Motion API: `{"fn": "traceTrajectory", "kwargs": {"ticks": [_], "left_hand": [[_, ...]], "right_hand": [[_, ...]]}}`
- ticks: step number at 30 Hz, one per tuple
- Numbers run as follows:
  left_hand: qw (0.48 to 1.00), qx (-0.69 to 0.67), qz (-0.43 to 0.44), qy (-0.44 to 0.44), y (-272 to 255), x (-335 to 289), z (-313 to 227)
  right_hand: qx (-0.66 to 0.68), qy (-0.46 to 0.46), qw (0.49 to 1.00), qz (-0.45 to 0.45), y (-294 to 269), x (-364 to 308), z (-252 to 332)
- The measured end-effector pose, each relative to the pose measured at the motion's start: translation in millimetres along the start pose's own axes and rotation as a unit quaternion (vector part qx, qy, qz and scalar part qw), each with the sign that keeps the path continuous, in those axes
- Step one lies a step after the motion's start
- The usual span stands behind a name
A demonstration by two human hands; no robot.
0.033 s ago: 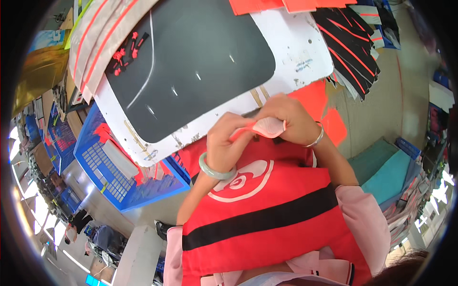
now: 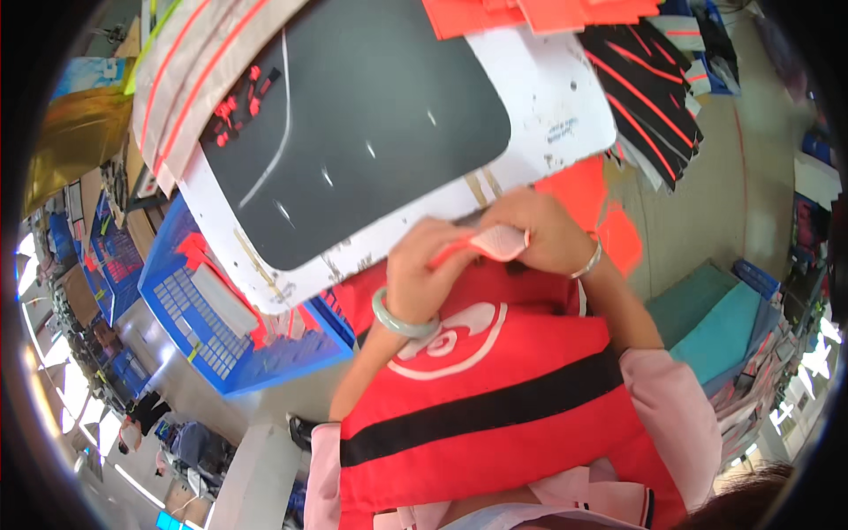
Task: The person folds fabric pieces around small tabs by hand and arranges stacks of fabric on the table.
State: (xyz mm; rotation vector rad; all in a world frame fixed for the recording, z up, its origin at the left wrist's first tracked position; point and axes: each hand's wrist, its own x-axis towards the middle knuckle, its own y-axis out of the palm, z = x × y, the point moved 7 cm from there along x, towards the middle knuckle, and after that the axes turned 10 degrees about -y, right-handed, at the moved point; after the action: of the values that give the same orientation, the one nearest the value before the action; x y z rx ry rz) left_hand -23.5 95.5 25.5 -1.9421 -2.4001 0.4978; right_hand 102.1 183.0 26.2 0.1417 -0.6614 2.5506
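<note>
Head view, looking down: a person in a red apron [image 2: 495, 424] with a black band works at the near edge of a white-bordered table [image 2: 565, 93]; both hands meet between apron and table; the left hand [image 2: 424, 265], its wrist in a pale green bangle [image 2: 402, 323], has thumb and fingers pinched together on the orange end of a small fabric piece [image 2: 502, 243]; the right hand [image 2: 539, 231], with a silver bracelet [image 2: 590, 259], has its fingers curled on the other end, their tips partly hidden; the piece sits between the hands, just off the table edge, its pale side bowed into a curve.

Work on this piece looks to be under way, since both hands grip it and it is not set down; whether any edge is finished cannot be told; around it, many parts lie loose or stacked: small black and pink bits [image 2: 255, 106] on the table's dark panel [image 2: 397, 115]; grey strips with orange lines [image 2: 208, 57] at upper left; orange pieces [image 2: 548, 13] at the top; black striped pieces [image 2: 640, 97] at upper right; more fabric in a blue basket [image 2: 283, 367] at left; which of these are done is unclear.
</note>
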Motion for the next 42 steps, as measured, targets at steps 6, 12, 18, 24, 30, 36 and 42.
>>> {"fn": "traceTrajectory", "kwargs": {"ticks": [6,12,18,24,30,36,42], "left_hand": [[0.993,-0.075,-0.071,0.056,-14.6,-8.3,-15.5],[0.976,-0.114,-0.142,0.115,-79.4,-5.2,-71.6],[0.870,-0.445,-0.194,0.084,-137.2,28.5,-54.4],[0.929,-0.317,-0.163,-0.100,-123.4,11.1,38.6],[0.980,-0.060,-0.180,-0.066,-110.1,3.2,54.4],[0.978,-0.024,-0.193,-0.069,-118.7,8.2,61.9],[0.965,-0.161,-0.173,-0.110,-124.8,11.7,81.0]], "right_hand": [[0.070,0.040,0.996,0.045,-8.3,26.3,23.6],[-0.016,-0.006,0.996,0.085,-7.6,25.7,20.1],[0.109,0.166,0.979,0.043,-41.5,29.7,-0.4],[0.030,0.062,0.995,-0.073,-220.2,234.0,15.6],[-0.497,-0.041,0.860,-0.110,-374.3,372.2,-32.4],[-0.549,-0.113,0.824,0.081,-73.5,417.4,-69.1],[-0.548,-0.276,0.786,-0.073,46.5,437.2,-75.5]]}}
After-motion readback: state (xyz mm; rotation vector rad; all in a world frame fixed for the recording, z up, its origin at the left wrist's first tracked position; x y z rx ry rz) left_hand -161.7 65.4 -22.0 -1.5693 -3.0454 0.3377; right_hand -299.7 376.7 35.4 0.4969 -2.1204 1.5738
